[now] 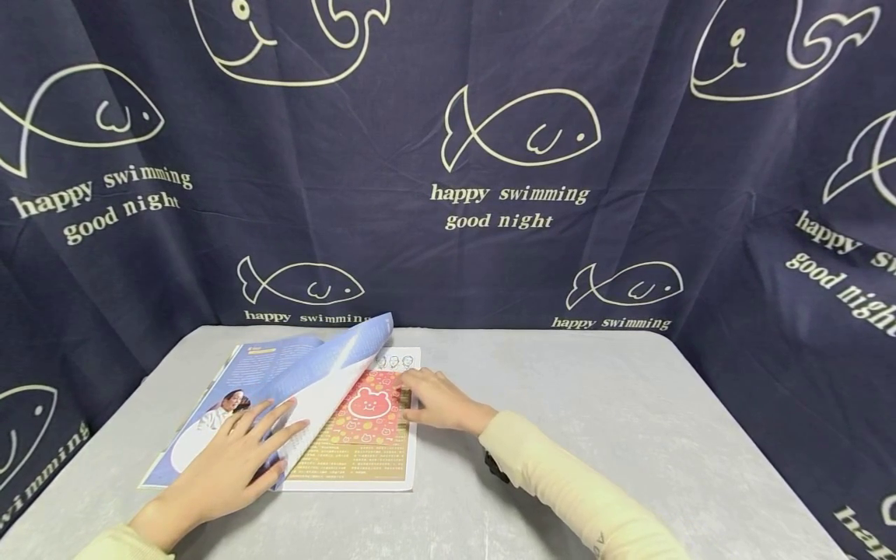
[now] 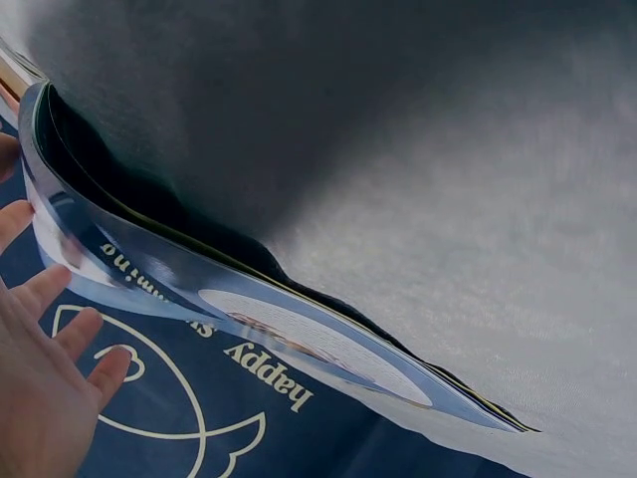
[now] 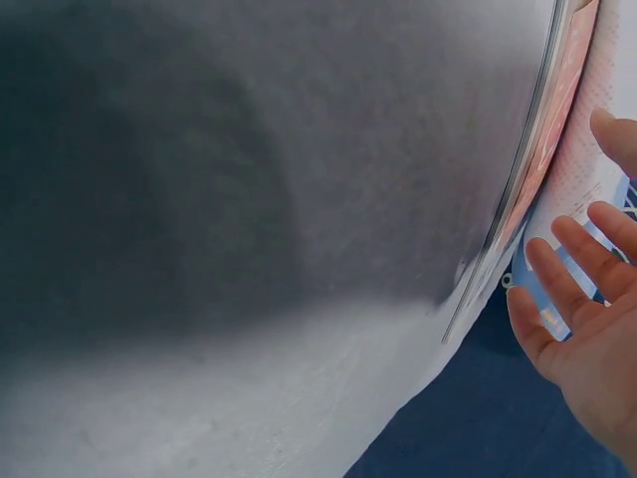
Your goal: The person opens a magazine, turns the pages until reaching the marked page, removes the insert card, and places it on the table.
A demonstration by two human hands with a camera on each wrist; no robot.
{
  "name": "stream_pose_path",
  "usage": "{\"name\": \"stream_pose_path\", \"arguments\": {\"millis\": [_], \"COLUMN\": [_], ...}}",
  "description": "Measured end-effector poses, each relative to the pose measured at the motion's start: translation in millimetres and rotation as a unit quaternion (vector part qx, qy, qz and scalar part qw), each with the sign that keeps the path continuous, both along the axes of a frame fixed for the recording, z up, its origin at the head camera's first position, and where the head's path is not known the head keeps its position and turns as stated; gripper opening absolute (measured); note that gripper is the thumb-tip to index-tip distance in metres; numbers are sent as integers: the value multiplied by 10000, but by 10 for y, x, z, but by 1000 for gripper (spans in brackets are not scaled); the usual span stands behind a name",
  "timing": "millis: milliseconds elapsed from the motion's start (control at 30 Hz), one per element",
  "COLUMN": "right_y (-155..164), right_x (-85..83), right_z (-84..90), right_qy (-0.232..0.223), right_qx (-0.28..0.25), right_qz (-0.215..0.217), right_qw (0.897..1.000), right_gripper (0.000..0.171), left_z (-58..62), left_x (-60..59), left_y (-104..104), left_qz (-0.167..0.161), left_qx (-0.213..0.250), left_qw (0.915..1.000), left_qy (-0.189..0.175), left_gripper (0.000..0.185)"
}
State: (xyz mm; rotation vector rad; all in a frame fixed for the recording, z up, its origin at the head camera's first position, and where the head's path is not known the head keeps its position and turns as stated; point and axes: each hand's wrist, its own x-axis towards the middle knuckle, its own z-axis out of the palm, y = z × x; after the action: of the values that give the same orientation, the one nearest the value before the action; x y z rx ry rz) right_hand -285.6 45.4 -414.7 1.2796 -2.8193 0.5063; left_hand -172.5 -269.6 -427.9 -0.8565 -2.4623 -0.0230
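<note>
An open magazine (image 1: 255, 373) lies left of centre on the table, its left side blue with a small photo of a person. One blue and white page (image 1: 346, 358) is lifted and curls diagonally over the middle. On the right-hand page lies a red packet (image 1: 371, 404) with a bear face, its left part under the curling page. My left hand (image 1: 220, 463) spreads its fingers over the left side, fingertips at the curled page. My right hand (image 1: 442, 400) is at the packet's right edge, fingers loosely bent; the right wrist view shows its fingers (image 3: 562, 289) apart.
The grey table (image 1: 560, 420) extends to the right of the magazine. Behind and at both sides hangs a dark blue curtain (image 1: 392, 225) printed with fish and lettering. A dark band (image 1: 495, 467) shows at the right wrist.
</note>
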Motion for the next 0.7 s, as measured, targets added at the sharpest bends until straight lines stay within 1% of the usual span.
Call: {"name": "stream_pose_path", "arguments": {"millis": [100, 233, 433, 700], "right_y": [-12, -25, -39, -39], "right_x": [-32, -81, -167, -271], "right_z": [5, 6, -11, -49], "right_qy": [-39, -117, -118, -280], "right_qx": [-61, -120, -174, -302], "right_qz": [-84, -211, -254, -376], "right_qw": [9999, 9996, 9995, 9984], "right_gripper": [48, 48, 46, 46], "left_z": [-2, -4, -14, -7], "left_x": [6, -5, -29, -42], "left_y": [7, 8, -12, -8], "left_qz": [112, 139, 80, -89], "left_qx": [37, 98, 64, 99], "left_qw": [9999, 9998, 9997, 9995], "left_qy": [-43, 55, 241, 275], "left_gripper": [52, 57, 62, 58]}}
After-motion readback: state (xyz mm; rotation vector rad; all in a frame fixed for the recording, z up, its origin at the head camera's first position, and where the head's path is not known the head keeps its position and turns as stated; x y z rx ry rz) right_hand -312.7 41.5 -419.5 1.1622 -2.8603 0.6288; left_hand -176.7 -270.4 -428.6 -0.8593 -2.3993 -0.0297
